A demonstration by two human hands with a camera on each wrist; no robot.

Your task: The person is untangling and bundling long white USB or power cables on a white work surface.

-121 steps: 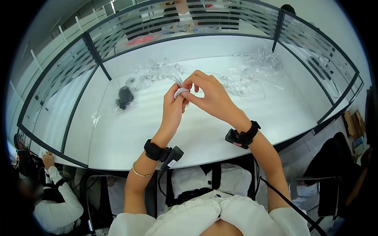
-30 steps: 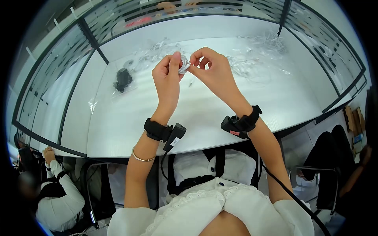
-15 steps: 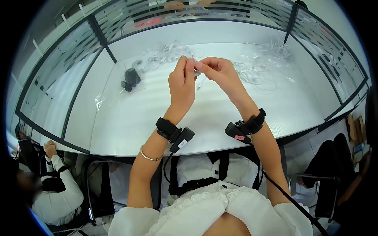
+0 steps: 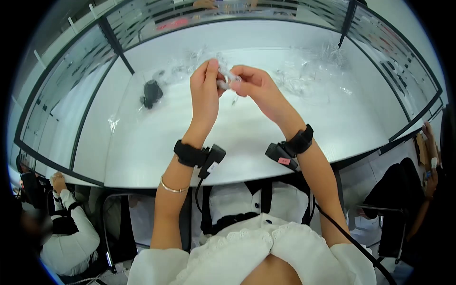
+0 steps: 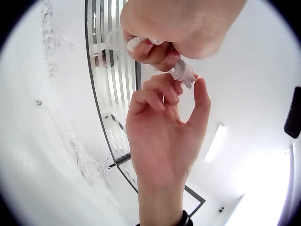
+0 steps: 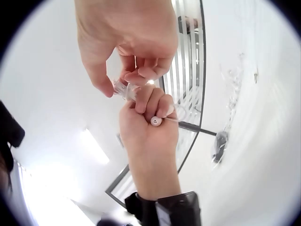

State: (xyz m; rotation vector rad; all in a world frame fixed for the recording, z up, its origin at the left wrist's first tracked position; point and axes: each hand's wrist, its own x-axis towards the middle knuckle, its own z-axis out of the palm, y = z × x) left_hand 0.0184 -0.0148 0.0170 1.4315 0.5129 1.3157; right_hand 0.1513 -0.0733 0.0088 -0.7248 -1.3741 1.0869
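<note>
A bundle of white earphone cable (image 4: 227, 73) spans the gap between both hands above the table. My left hand (image 4: 205, 90) grips one part of it with curled fingers; a round white earbud (image 6: 156, 121) shows at its palm, and a second white end piece (image 6: 170, 110) pokes out beside the fingers with a thin loop of cable. My right hand (image 4: 262, 92) pinches the near side of the wound cable (image 5: 184, 73) between thumb and fingertips. The fingers hide part of the bundle.
A black item in a clear bag (image 4: 152, 93) lies on the left of the white table (image 4: 237, 152). Tangled white cables (image 4: 304, 80) and clear bags lie along the back. A small piece (image 4: 235, 99) lies below the hands. Framed partitions (image 4: 228, 20) enclose the table.
Four seconds ago loose strands stood up from the left hand; now the bundle is more compact. Since half a second ago more of it shows between the hands.
</note>
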